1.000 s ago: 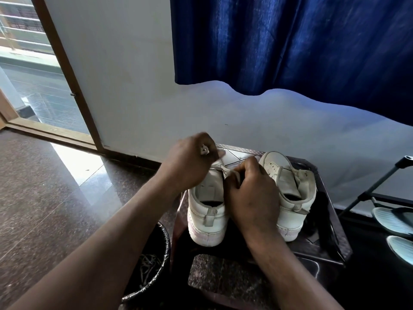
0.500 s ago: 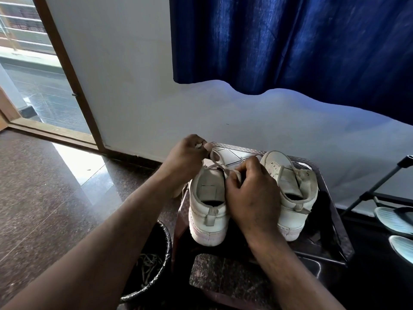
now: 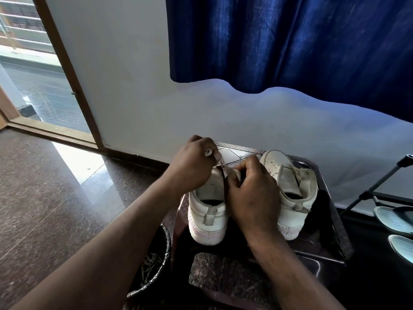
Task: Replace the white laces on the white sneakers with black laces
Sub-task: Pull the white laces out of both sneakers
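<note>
Two white sneakers stand heel toward me on a dark metal stool top [image 3: 328,233]. My left hand [image 3: 192,166] is over the front of the left sneaker [image 3: 207,211] and pinches a white lace [image 3: 222,165] that runs down to the shoe. My right hand [image 3: 250,193] grips the same shoe's inner side at the eyelets, fingers curled on the lace there. The right sneaker [image 3: 288,191] stands untouched with its white lace loosely threaded. No black laces are visible.
A black-lined bin [image 3: 156,260] with lace-like strands sits on the floor at the stool's left. A blue curtain [image 3: 290,45] hangs over the white wall behind. A rack with pale sandals [image 3: 393,218] is at the right; an open doorway [image 3: 33,86] at the left.
My left hand shifted slightly while pulling the white lace up from the left sneaker; my right hand stays pressed at the eyelets. Both shoes stand where they were.
</note>
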